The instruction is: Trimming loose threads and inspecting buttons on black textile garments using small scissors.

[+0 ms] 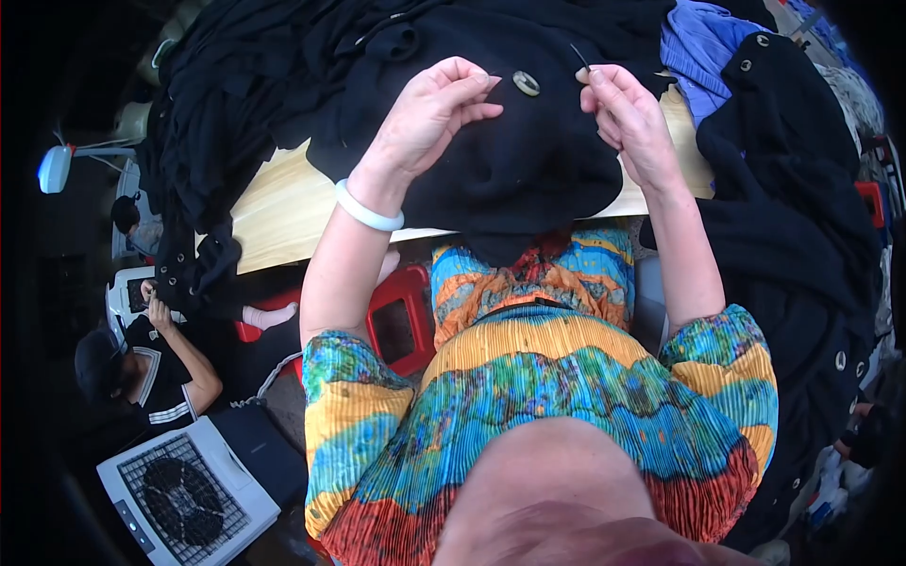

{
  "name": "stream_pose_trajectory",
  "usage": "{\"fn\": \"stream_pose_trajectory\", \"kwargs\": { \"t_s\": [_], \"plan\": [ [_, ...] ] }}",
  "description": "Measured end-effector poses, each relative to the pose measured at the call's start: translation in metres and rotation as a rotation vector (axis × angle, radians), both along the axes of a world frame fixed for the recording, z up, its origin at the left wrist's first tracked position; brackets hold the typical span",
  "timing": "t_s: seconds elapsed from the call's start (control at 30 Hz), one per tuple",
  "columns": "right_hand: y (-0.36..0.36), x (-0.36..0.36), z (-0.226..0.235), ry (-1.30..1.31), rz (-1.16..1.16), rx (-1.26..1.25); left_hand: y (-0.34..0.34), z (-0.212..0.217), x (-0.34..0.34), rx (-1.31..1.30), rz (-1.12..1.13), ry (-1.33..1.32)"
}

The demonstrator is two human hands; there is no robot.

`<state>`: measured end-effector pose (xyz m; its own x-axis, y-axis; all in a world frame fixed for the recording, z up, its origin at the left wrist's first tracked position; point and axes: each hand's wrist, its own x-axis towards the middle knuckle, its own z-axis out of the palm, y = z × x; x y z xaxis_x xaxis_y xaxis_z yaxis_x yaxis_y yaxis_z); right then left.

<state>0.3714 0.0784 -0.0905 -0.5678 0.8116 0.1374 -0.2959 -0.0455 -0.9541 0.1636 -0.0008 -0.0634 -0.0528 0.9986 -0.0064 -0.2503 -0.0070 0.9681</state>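
Note:
A pale, marbled round button [526, 83] lies on a black garment [528, 141] spread over the table in front of me. To its right, my right hand [628, 118] is closed in a pinch, with a thin dark needle [578, 56] sticking up from between thumb and forefinger. My left hand [429, 113] is on the button's other side, thumb and forefinger pressed together while the other fingers curl loosely. Whatever sits in that left pinch is too small to make out. A white bangle [368, 207] circles my left wrist.
Black garments pile up at the far left [245, 85] and hang on the right [802, 132], some with round buttons. Blue cloth [703, 57] lies at far right. A red stool [401, 321] stands below the wooden tabletop [283, 217]. Another person [142, 368] sits left, near a fan unit [189, 491].

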Motion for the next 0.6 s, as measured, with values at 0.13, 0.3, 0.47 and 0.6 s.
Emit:
{"fn": "stream_pose_trajectory", "kwargs": {
  "t_s": [0.13, 0.3, 0.47, 0.6],
  "plan": [
    [0.002, -0.013, 0.000, -0.027, 0.044, 0.122, 0.003, 0.004, -0.002, -0.015, -0.081, 0.051],
    [0.004, -0.019, -0.001, -0.101, 0.322, 0.071, 0.007, 0.014, -0.002, -0.023, -0.090, 0.311],
    [0.015, 0.000, 0.023, -0.036, 0.232, 0.180, 0.004, 0.007, -0.003, -0.156, -0.424, 0.319],
    [0.023, 0.015, 0.036, -0.144, 0.132, 0.319, 0.009, 0.001, -0.018, -0.169, -0.527, 0.559]
  ]
}}
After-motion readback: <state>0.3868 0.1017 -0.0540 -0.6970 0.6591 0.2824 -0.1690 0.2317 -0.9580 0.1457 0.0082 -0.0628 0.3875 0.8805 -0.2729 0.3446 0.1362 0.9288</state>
